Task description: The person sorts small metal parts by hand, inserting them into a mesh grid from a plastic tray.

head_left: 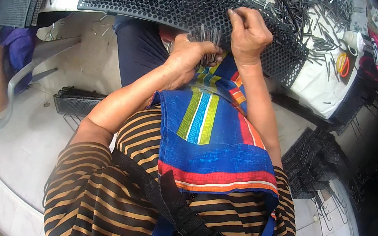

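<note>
My left hand [189, 58] is closed round a bundle of thin dark metal pins [204, 36], which stick up past the thumb. It is just in front of the near edge of a long black perforated tray [239, 45]. Many short dark pins stand in the tray's holes over its far and left parts; rows of bare holes show along the near edge and at the right. My right hand [250, 34] is over the tray, thumb and forefinger pinched together. Whatever lies between those fingertips is too small to make out.
Loose pins [326, 36] lie heaped behind and right of the tray on a white-covered table [322, 91]. Orange-handled scissors [342, 64] lie at the right. Stacked perforated trays [15, 6] stand at the left, near another person [4, 61]. Black racks [317, 161] are on the floor.
</note>
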`<action>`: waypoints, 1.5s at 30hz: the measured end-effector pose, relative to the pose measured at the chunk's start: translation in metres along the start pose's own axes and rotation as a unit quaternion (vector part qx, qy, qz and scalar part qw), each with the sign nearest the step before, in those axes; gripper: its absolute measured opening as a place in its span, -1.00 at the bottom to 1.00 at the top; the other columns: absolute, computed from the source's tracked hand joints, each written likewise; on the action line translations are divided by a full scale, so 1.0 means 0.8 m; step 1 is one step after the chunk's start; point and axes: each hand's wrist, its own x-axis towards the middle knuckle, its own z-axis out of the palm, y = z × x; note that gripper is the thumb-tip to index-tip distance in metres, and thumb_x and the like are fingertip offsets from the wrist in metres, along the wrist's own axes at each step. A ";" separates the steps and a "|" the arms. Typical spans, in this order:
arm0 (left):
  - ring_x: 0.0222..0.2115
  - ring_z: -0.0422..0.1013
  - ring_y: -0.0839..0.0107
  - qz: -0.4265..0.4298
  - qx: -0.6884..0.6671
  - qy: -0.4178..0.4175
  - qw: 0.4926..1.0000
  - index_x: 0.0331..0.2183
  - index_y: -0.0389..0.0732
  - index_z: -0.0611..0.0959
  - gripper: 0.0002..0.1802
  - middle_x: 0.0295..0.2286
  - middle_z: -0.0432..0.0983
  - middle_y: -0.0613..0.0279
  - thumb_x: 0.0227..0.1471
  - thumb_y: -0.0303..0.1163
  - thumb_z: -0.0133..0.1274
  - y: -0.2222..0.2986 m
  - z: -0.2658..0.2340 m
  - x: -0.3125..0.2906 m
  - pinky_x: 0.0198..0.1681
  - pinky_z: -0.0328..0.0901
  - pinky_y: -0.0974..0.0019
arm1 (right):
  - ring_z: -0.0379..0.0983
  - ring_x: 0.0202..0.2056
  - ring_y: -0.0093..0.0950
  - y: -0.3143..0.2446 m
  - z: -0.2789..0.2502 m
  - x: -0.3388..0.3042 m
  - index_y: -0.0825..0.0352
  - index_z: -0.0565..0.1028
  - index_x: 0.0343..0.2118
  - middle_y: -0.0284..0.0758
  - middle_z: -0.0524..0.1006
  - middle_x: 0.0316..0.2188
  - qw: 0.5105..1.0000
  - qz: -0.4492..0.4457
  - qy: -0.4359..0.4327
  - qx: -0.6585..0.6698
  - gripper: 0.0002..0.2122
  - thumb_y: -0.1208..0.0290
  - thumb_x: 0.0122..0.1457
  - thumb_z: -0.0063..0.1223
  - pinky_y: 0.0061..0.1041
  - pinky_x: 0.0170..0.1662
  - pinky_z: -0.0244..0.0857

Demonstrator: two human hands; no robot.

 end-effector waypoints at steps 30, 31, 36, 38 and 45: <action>-0.52 0.54 0.31 -0.015 0.010 -0.015 1.000 -0.35 -0.37 0.61 -0.82 -0.45 0.58 0.06 -0.13 -0.64 0.14 -0.005 -0.002 0.006 -0.50 0.44 0.35 | 0.49 -0.54 -0.44 -0.001 -0.012 -0.016 0.31 0.60 -0.45 -0.34 0.53 -0.52 0.997 -0.040 -0.040 -0.054 -0.91 0.54 -0.08 0.23 -0.53 -0.48 0.36; -0.52 0.53 0.31 -0.002 0.016 -0.017 1.000 -0.34 -0.37 0.60 -0.81 -0.45 0.58 0.07 -0.13 -0.65 0.14 -0.007 -0.002 0.007 -0.50 0.44 0.35 | 0.49 -0.54 -0.52 -0.003 -0.017 -0.017 0.33 0.61 -0.41 -0.35 0.55 -0.55 0.998 -0.021 -0.039 -0.040 -0.89 0.57 -0.05 0.22 -0.60 -0.48 0.34; -0.59 0.52 0.33 0.005 0.003 -0.017 1.000 -0.39 -0.39 0.62 -0.84 -0.51 0.58 0.05 -0.16 -0.65 0.15 -0.004 0.002 0.002 -0.58 0.40 0.39 | 0.38 -0.63 -0.70 -0.023 -0.047 -0.032 0.41 0.58 -0.41 -0.39 0.54 -0.56 0.887 0.325 -0.207 0.256 -0.91 0.58 -0.02 0.18 -0.71 -0.58 0.22; -0.59 0.52 0.34 0.000 0.008 -0.024 1.000 -0.38 -0.38 0.63 -0.83 -0.50 0.58 0.06 -0.15 -0.65 0.15 -0.003 0.003 0.002 -0.58 0.40 0.40 | 0.30 -0.67 -0.74 -0.019 -0.047 -0.032 0.46 0.56 -0.39 -0.39 0.52 -0.61 0.810 0.414 -0.193 0.368 -0.91 0.64 0.00 0.16 -0.77 -0.64 0.13; -0.58 0.51 0.37 -0.024 0.020 -0.055 0.998 -0.35 -0.37 0.62 -0.84 -0.51 0.58 0.09 -0.11 -0.63 0.12 -0.001 0.001 -0.002 -0.58 0.38 0.44 | 0.32 -0.68 -0.74 -0.028 -0.050 -0.033 0.47 0.54 -0.37 -0.37 0.53 -0.59 0.808 0.413 -0.196 0.372 -0.89 0.69 -0.02 0.14 -0.77 -0.65 0.15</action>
